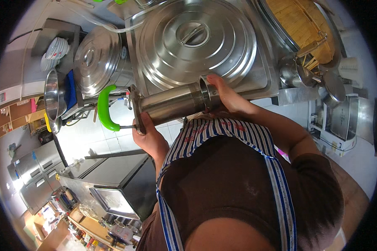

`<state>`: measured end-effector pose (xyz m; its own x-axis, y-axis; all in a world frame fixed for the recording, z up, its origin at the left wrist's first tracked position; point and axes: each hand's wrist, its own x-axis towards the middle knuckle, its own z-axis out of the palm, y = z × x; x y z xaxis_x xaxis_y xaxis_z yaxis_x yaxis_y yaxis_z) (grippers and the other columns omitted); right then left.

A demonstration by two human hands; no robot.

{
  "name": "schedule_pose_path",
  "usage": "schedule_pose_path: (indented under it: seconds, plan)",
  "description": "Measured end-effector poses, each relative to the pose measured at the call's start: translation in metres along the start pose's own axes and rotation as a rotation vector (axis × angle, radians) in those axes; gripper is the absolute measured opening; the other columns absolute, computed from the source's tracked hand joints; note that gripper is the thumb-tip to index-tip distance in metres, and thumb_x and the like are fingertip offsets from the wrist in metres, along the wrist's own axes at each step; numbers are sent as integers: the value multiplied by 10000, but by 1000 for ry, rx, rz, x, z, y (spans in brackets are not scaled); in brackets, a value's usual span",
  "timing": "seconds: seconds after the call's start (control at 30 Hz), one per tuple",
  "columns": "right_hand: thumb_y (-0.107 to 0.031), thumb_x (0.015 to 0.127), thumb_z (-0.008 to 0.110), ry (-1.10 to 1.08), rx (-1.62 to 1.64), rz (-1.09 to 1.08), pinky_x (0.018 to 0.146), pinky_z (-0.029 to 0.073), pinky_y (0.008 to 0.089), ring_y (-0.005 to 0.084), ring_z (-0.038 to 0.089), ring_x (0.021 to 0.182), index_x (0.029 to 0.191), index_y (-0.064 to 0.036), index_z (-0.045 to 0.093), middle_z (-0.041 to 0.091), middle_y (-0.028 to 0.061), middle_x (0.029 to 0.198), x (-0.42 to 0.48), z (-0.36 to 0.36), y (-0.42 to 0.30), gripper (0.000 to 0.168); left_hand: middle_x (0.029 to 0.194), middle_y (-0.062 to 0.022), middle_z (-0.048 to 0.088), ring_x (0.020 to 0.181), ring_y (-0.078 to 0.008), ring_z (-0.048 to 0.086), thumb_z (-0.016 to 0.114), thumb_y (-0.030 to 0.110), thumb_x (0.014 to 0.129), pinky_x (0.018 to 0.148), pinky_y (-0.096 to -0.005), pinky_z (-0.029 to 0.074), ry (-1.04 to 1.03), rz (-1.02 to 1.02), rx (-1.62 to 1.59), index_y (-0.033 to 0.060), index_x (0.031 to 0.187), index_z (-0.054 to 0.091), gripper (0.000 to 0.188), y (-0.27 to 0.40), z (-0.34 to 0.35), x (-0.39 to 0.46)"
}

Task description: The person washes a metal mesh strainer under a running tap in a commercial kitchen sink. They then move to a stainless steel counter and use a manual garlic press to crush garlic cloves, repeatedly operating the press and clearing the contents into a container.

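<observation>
A stainless-steel cylinder (169, 103), which looks like the barrel of a hand noodle press, lies sideways in front of my apron. Its left end has a flat flange with a bright green handle (105, 108) on metal rods. My left hand (150, 138) grips that flange from below, thumb along the barrel. At the other end, my right hand (227, 97) holds a steel ring cap (209, 92) beside the exposed screw thread (196, 95). Whether the thread and cap are engaged cannot be made out. Just beyond the barrel, a large round steel lid (157, 51) covers the cooker.
Another lidded steel pot (97, 59) stands at the left, near stacked bowls (57, 48) and a steel basin (55, 94). On the right are a wooden lid (298, 25) and strainers (293, 72). Behind my left arm is a steel counter (113, 175) with a tray (113, 200).
</observation>
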<state>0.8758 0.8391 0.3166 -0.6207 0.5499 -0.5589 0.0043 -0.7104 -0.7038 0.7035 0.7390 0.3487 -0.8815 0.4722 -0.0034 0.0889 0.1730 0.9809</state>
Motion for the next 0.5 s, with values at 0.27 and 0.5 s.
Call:
schedule_pose_path:
  seconds: [0.27,0.5]
  plan:
    - [-431,917,295,-78,-184,-191,1017,190,320,245,319,1153,1225,40,299,333,167,1207,19,-11,23,563,669,9,492,636,-73,398,565,179,873,580,-216,345,-78,2,11,-2,767,534,212,-3,-3,1]
    - [-313,946,263,-110,-168,-153,1024,198,343,281,331,1165,1256,29,269,327,206,1231,10,-8,17,461,626,25,459,605,-64,358,572,196,871,543,-218,312,-72,48,9,8,719,512,249,-5,-1,2]
